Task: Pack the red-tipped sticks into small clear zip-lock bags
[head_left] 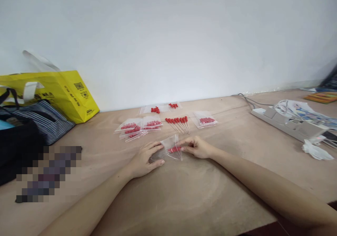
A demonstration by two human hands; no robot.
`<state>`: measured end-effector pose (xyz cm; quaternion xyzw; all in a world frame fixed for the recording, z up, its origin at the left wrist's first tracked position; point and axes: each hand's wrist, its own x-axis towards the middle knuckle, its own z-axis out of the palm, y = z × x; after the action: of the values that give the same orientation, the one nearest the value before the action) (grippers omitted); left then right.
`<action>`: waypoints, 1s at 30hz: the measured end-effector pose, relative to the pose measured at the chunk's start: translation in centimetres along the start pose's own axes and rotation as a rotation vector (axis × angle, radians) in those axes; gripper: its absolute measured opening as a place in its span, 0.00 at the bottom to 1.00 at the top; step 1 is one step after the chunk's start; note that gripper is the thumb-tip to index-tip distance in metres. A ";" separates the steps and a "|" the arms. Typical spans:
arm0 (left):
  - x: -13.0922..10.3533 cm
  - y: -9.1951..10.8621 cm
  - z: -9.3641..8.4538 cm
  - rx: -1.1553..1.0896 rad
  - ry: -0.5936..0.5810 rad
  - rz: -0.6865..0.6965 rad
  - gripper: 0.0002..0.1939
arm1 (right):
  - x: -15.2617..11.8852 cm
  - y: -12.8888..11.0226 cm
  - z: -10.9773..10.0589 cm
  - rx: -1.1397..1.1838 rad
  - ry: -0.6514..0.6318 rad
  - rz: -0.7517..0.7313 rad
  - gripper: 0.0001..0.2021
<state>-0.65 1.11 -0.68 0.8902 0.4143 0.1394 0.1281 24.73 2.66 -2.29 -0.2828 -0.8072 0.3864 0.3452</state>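
A clear plastic bag (171, 145) with red pieces inside lies between my two hands. My left hand (147, 159) rests at its left side, thumb and fingers apart, fingertips touching the bag's edge. My right hand (196, 147) has thumb and index finger closed at the bag's right side, by the red pieces. Just beyond, several red-tipped sticks (179, 123) lie fanned out. Filled bags of red pieces (135, 128) overlap on the left, and another filled bag (206, 119) is on the right. Loose red pieces (155, 110) lie on flat bags near the wall.
A yellow bag (76, 99) and a striped bag (52, 118) stand at the left, near a blurred-out item (50, 174). On the right are a white power strip (279, 125), cables and a crumpled tissue (317, 151). The wall (168, 46) bounds the wooden table (168, 201).
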 end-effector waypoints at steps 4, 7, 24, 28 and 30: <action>-0.1 0.0 0.0 -0.008 0.005 0.013 0.24 | 0.2 -0.5 -0.4 -0.169 -0.079 -0.162 0.13; -0.1 0.2 -0.1 -0.019 0.013 0.032 0.23 | 0.1 -0.4 -0.7 -0.227 -0.064 -0.158 0.12; 0.1 0.2 -0.2 -0.069 0.115 0.075 0.14 | 0.2 0.7 0.0 -0.191 0.117 0.196 0.12; 0.1 0.1 -0.1 -0.057 0.102 0.065 0.14 | 0.2 -0.2 0.9 -0.377 0.255 0.357 0.13; 0.2 0.1 -0.1 -0.057 0.101 0.066 0.14 | 0.2 -0.6 1.1 -0.471 0.282 0.372 0.12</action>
<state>-0.48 1.18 -0.53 0.8913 0.3865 0.1999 0.1277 23.64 2.03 -2.19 -0.5480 -0.7531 0.2025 0.3024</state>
